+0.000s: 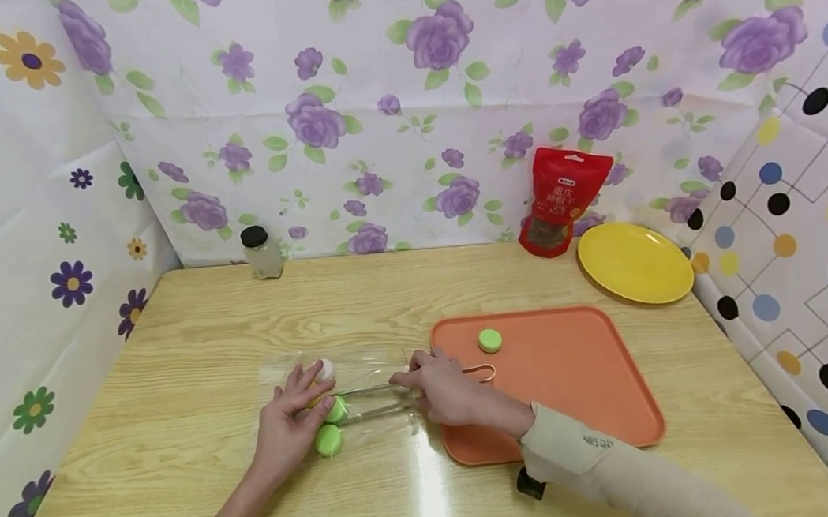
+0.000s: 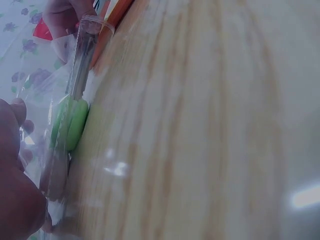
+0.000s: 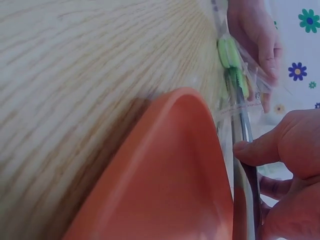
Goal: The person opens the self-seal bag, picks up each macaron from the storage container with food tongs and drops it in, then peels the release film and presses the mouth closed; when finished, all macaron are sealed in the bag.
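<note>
A clear plastic bag (image 1: 374, 364) lies on the table with macarons inside: two green macarons (image 1: 329, 441), a white macaron (image 1: 324, 370) and a yellow one partly hidden by fingers. At the bag's closed side, my left hand (image 1: 289, 424) holds the film, thumb beside the upper green macaron (image 1: 336, 409). My right hand (image 1: 445, 385) grips metal tongs (image 3: 242, 125) at the bag's mouth. The tongs' arms reach into the bag, spread apart, their tips by the upper green macaron. Whether the tips press on it I cannot tell.
An orange tray (image 1: 557, 384) lies to the right, partly beneath my right forearm, bearing one green macaron (image 1: 489, 341). Behind it are a yellow plate (image 1: 635, 263) and a red pouch (image 1: 560, 202). A black-lidded jar (image 1: 263, 253) stands back left. Patterned cloths surround the table.
</note>
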{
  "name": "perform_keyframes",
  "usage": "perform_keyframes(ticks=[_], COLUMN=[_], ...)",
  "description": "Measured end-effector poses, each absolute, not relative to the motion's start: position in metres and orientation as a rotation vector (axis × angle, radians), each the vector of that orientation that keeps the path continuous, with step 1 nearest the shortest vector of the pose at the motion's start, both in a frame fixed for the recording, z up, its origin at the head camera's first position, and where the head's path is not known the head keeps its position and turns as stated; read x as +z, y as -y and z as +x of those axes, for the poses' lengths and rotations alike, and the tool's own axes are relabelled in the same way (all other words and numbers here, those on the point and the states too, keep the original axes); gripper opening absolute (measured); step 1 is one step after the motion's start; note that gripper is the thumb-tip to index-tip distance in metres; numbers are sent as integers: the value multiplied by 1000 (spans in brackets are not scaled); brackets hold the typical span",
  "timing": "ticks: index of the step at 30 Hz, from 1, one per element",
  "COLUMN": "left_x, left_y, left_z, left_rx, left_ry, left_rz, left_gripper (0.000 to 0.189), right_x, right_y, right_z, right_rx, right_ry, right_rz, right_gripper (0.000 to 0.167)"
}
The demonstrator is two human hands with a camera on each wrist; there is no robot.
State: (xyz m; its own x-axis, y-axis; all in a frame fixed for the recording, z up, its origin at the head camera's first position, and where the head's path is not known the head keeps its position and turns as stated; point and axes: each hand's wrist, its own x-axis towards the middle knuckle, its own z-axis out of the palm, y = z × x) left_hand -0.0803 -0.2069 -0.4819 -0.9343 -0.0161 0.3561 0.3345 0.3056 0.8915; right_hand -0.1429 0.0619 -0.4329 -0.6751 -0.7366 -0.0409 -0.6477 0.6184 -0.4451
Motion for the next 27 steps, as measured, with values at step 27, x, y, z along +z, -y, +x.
perform_keyframes(ticks=[27], left_x=[-484], left_y=[207], left_z=[-80], left_rx=[-1671], left_ry=[2257], left_rz=[-290], left_gripper=[20], right_x=[-419], right_y=[-229], right_z=[-145], right_rx=[-794], right_ry=[-2922], right_rz=[-1020], right_gripper=[52])
